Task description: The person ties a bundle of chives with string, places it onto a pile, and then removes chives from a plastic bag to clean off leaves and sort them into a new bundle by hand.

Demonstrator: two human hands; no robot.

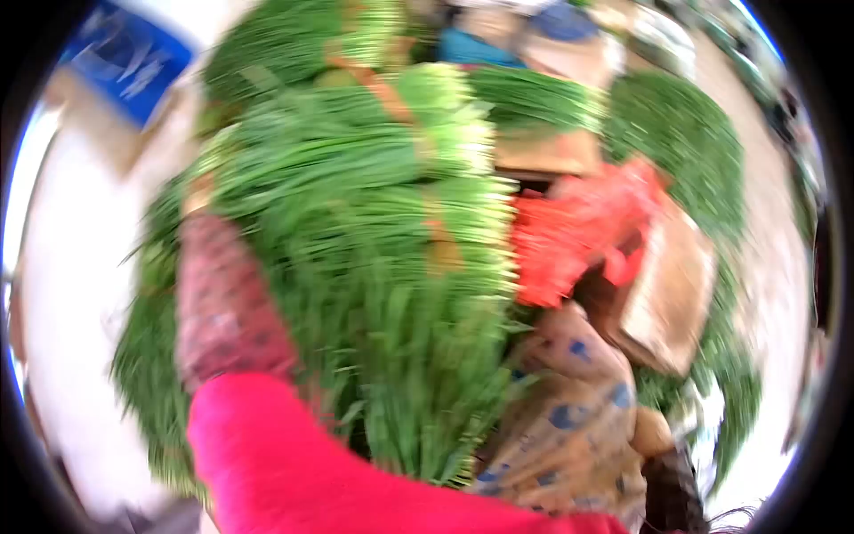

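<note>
A big heap of green chive-like bundles (356,187) fills the middle, their pale cut ends facing right and their leaves hanging toward me. Orange-brown bands (440,236) wrap some bundles. My left arm, in a bright pink sleeve with a dotted pink cuff cover, reaches up along the heap's left side. At its end, my left hand (199,192) is small and smeared by motion, against the heap's left edge by the leaf tips; its fingers cannot be made out. My right hand does not show. Tan cloth with blue spots (569,400) bulges at the lower right.
A red plastic bag (587,222) lies in an open cardboard box (672,289) right of the heap. More greens (680,133) lie beyond it. A smaller bundle (538,100) rests on a brown box. A blue printed panel (129,62) stands at upper left.
</note>
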